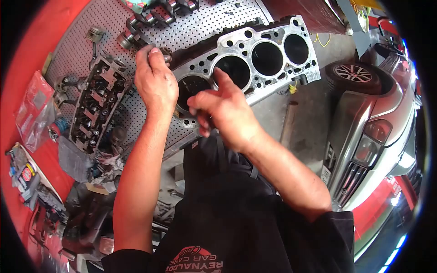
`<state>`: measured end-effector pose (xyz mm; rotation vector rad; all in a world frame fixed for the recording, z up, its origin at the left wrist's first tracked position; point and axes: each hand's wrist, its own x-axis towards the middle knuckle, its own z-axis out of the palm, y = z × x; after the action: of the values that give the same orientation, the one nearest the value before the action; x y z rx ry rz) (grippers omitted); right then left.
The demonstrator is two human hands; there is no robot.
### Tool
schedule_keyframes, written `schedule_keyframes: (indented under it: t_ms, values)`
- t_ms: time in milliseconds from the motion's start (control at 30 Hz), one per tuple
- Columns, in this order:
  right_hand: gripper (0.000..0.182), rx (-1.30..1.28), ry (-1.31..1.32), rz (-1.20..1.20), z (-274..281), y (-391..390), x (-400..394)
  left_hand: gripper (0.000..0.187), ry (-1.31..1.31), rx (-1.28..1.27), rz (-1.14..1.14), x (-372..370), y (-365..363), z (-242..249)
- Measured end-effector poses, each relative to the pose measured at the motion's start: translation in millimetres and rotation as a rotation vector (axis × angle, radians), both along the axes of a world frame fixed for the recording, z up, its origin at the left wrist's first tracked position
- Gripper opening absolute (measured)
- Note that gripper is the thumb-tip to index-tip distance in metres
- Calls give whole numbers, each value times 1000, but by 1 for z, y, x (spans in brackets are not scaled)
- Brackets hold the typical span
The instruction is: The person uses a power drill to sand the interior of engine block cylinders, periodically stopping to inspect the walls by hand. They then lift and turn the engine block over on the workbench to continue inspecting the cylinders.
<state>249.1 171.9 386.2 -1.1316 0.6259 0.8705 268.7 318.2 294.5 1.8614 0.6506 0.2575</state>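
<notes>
An engine block point(232, 45) lies with its flat deck and open cylinder bores facing up. My left hand point(156, 82) is at the block's left end, its fingers bent and pressed together around a small dark metal part that I cannot make out. Over the two nearest bores is my right hand point(227, 109), slightly blurred, holding nothing visible. Its index finger stretches toward the rim of the second bore point(232, 73), while the other fingers are loosely curled and apart. Part of the first bore point(193, 88) is hidden behind this hand.
A perforated metal bench top point(86, 22) carries a crankshaft point(159, 16), a piston with its rod point(94, 34) and a cylinder head point(100, 102). Plastic bags point(34, 109) lie on the red surface at left. A silver car point(364, 132) stands at right.
</notes>
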Motion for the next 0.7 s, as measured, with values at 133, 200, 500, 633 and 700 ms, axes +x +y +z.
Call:
schedule_keyframes:
  t_ms: [133,200,500,633,700]
  values:
    - [110,87,-11,-104,6,1,-9,36,15,21,-4,1,1,-4]
    - [110,128,0,-186,3,5,-3,36,1,26,-9,2,7,-14]
    - [112,189,0,-338,-1,26,-3,39,132,216,-120,2,16,-5]
    - [107,92,-141,-238,-4,21,-11,38,131,319,-138,4,20,-8]
    - [104,90,-136,-244,-2,18,-11,38,145,405,-180,2,23,-7]
